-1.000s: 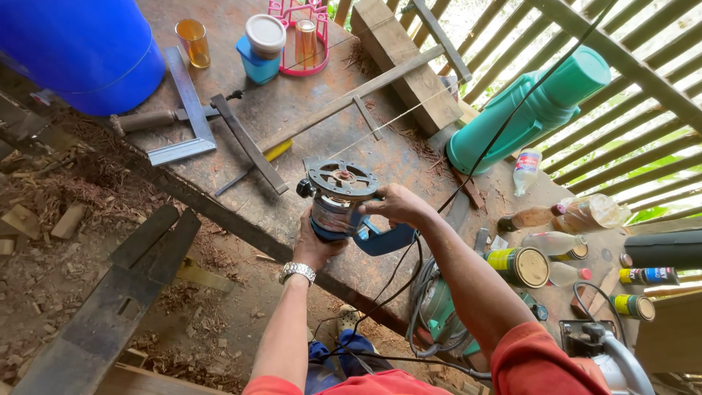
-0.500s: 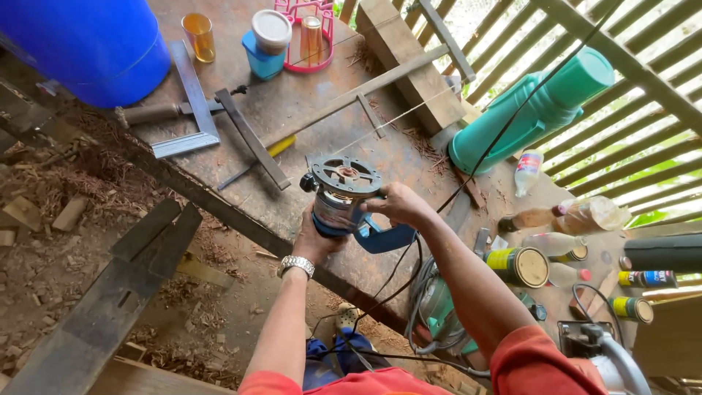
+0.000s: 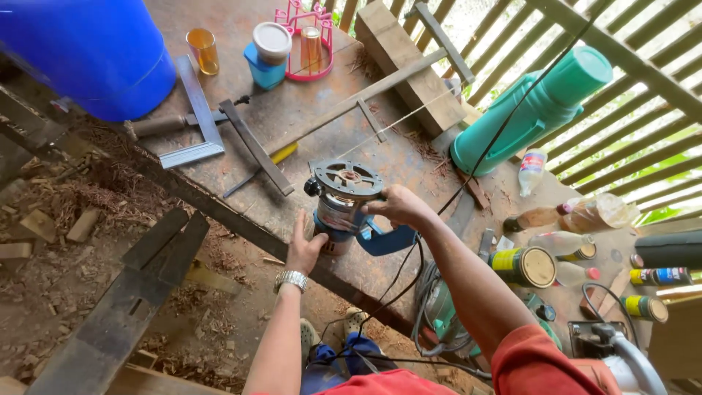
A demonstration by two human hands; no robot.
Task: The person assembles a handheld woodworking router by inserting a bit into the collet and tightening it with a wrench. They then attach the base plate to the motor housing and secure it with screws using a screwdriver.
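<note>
Left hand (image 3: 303, 247): low centre of the frame, wristwatch on the wrist, fingers curled round the lower body of the router, closed on it.
Right hand (image 3: 398, 206): just right of centre, wrapped over the upper side of the same router, closed in a grip near its blue handle.
Router (image 3: 342, 208): centre of the frame, silver body with blue grip, set upside down on the workbench, round black base plate facing up.
Cord (image 3: 512, 110): black, running from the router area toward the upper right, past the green flask.
Workbench (image 3: 307, 124): rusty brown top, slanting from upper left to lower right; bare surface just around the router.
Progress: router held steady between both hands, base plate up; no cut or workpiece under it visible, so work on wood judged not begun; whether a bit is fitted, cannot tell.
Steel square (image 3: 196, 121): left of centre, flat on the bench, beside a dark metal bar (image 3: 256, 146).
Blue barrel (image 3: 88, 51): upper left corner.
Glass of amber liquid (image 3: 203, 50): top, right of the barrel.
Green flask (image 3: 537, 110): upper right, lying tilted.
Tins and bottles (image 3: 523, 265): right edge, clustered well apart from the router.
</note>
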